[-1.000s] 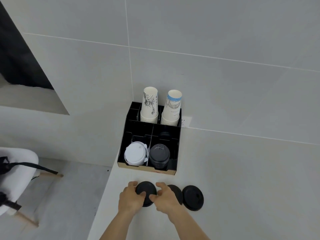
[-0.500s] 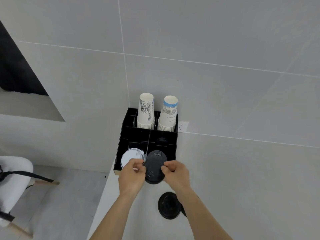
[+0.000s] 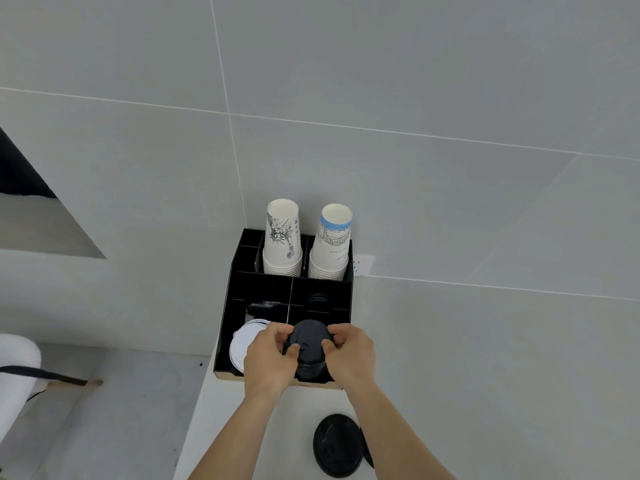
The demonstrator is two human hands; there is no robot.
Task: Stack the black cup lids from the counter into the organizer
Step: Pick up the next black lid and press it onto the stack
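A black cup lid (image 3: 307, 341) is gripped at its rim from both sides by my left hand (image 3: 268, 362) and my right hand (image 3: 351, 355). It sits on top of the stack of black lids (image 3: 310, 370) in the front right compartment of the black organizer (image 3: 239, 268). Whether the lid rests fully on the stack I cannot tell. A second black lid (image 3: 337, 445) lies on the white counter (image 3: 485, 375) near the front, by my right forearm, and the edge of a third lid (image 3: 367, 453) peeks out behind it.
White lids (image 3: 242, 344) fill the organizer's front left compartment. Two stacks of upturned paper cups (image 3: 282, 237) stand in its back row against the tiled wall. The counter's left edge drops to the floor, where a white chair (image 3: 17, 368) stands.
Both hands lifted one black lid off the counter and carried it forward onto the black lid stack in the organizer. The other lids stayed on the counter.
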